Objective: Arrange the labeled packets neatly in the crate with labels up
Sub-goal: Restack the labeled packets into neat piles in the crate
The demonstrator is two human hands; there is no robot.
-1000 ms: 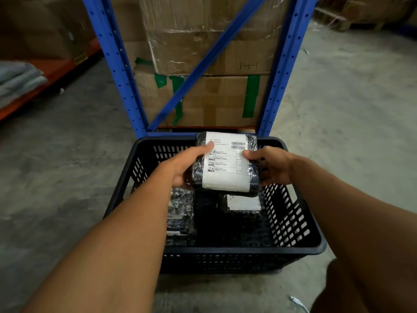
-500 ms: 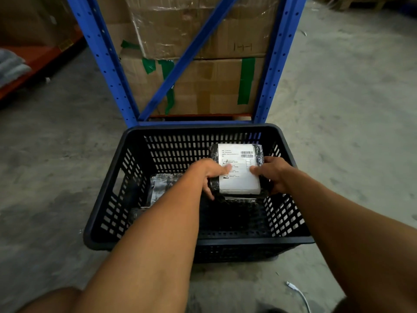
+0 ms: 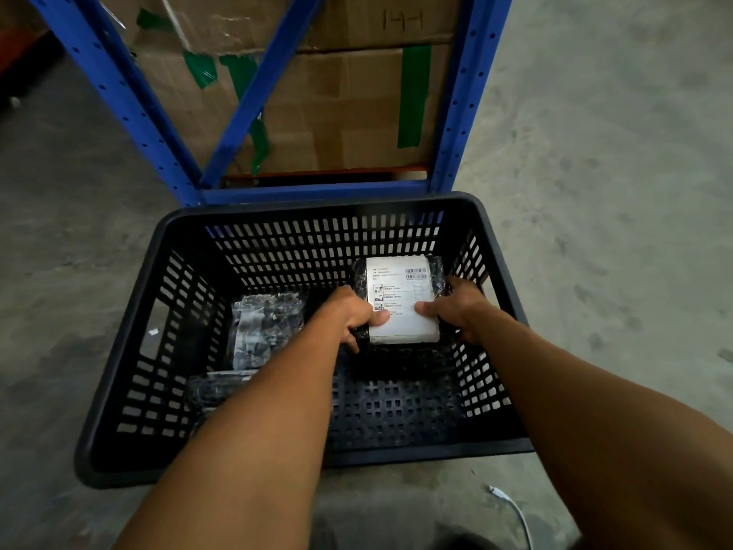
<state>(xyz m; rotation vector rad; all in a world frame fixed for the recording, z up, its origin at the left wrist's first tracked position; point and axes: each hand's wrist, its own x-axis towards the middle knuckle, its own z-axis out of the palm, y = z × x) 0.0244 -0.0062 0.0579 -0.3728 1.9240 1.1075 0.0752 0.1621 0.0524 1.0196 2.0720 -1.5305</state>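
Observation:
A black slotted plastic crate [image 3: 131, 335] stands on the concrete floor in front of me. Both hands are inside it, holding one black-wrapped packet [image 3: 400, 295] with a white barcode label facing up, at the crate's far right. My left hand [image 3: 351, 315] grips the packet's left edge and my right hand [image 3: 452, 309] grips its right edge. A second packet [image 3: 267, 331], in shiny wrap with no label showing, lies at the crate's left. Another packet [image 3: 218, 387] lies at the near left, partly hidden by my left forearm.
A blue metal rack frame [image 3: 460, 113] stands just behind the crate, with taped cardboard boxes [image 3: 337, 105] stacked inside it. A white cable [image 3: 511, 510] lies on the floor at the near right. Bare concrete floor stretches to both sides.
Both hands have lowered the labeled packet from above the crate's rim down into the crate's far right part. The view has tilted further down.

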